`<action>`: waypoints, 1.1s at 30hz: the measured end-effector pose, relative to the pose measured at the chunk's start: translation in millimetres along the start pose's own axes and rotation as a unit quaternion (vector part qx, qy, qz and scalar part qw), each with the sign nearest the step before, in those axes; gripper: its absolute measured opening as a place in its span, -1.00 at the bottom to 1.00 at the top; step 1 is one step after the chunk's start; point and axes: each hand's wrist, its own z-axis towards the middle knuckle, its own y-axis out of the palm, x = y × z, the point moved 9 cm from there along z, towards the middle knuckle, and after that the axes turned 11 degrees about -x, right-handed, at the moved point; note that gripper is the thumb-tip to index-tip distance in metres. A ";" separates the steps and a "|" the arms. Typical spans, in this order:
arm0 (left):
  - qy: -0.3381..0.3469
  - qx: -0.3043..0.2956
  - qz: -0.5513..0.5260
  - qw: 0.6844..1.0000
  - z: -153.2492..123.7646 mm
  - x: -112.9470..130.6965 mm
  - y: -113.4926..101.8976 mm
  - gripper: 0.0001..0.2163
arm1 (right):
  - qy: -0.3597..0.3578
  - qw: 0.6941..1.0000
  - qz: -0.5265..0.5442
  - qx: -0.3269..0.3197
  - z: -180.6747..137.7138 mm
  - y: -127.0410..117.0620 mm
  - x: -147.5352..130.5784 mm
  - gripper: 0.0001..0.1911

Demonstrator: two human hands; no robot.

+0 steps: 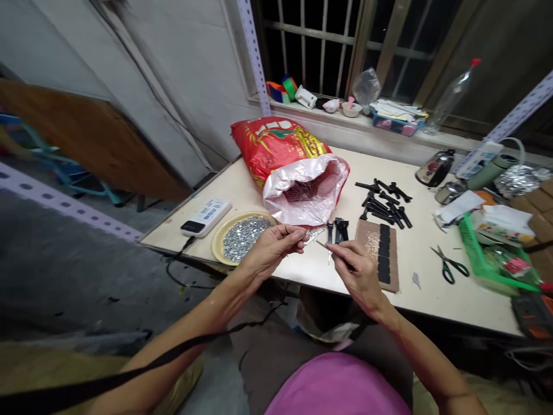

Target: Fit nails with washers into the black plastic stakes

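My left hand [276, 248] is closed in a pinch on a few thin metal pieces [314, 234] at the table's front edge. My right hand [356, 268] is closed on a thin metal piece [323, 245] together with a dark part, its tip pointing toward the left hand. The two hands nearly meet. Just behind them lie a few black clips [339, 229]. A yellow plate [220, 237] full of small shiny metal bits sits left of my left hand. A brown board [371, 242] with black pads lies by my right hand.
A red bag with a pink plastic liner [302, 173] stands open behind the hands. A pile of black clips [386, 204] lies further back. Scissors [449, 265], a green basket [470, 242], a white device [207, 216] and a kettle [434, 167] are on the table.
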 end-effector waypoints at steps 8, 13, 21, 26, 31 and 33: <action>0.009 -0.017 -0.139 0.990 -10.5 -27.1 65.5 -0.62 | -0.010 0.998 -0.046 0.043 -22.2 -25.4 -3.8 -0.65; 0.012 -0.003 -0.129 0.992 1.4 -40.0 79.3 -0.62 | 0.012 0.994 -0.106 0.035 -31.8 -35.3 14.1 -0.65; 0.074 0.031 0.002 0.997 17.9 -36.6 81.8 -0.71 | 0.034 0.980 -0.193 0.019 -36.6 -37.5 32.5 -0.66; 0.051 0.013 0.062 0.997 30.1 -43.5 85.8 -0.68 | 0.064 0.978 -0.194 0.038 -37.0 -37.7 47.1 -0.74; 0.043 -0.011 0.126 0.991 39.5 -48.7 89.9 -0.73 | 0.099 0.979 -0.178 0.019 -36.2 -40.6 61.3 -0.73; 0.029 -0.023 0.129 0.991 44.3 -53.6 90.3 -0.73 | 0.110 0.979 -0.169 0.011 -36.7 -40.8 67.5 -0.72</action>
